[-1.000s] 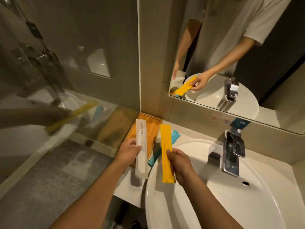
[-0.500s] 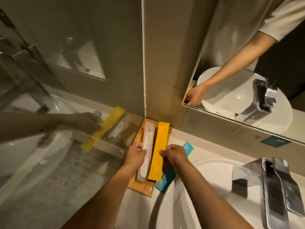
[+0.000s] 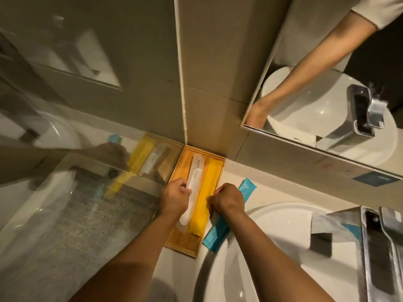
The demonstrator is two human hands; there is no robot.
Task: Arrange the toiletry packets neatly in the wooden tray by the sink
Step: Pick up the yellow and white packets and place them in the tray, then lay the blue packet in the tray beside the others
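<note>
A long wooden tray [image 3: 183, 240] lies on the counter in the corner, left of the sink. A white packet [image 3: 195, 173] lies lengthwise in it, and my left hand [image 3: 174, 198] grips its lower half. Beside it on the right lies a yellow packet [image 3: 207, 192], with my right hand [image 3: 226, 200] pinching its right edge. Both packets rest side by side inside the tray. A blue packet [image 3: 216, 234] lies on the counter just right of the tray, partly under my right hand.
The white basin [image 3: 272, 247] fills the lower right, with a chrome tap [image 3: 375, 247] at its far right. A mirror [image 3: 327, 83] hangs above the counter. A glass shower screen [image 3: 76, 171] stands directly left of the tray and reflects the packets.
Both hands have carried the white and yellow packets from above the basin down into the tray. The view has shifted left and closer to the tray.
</note>
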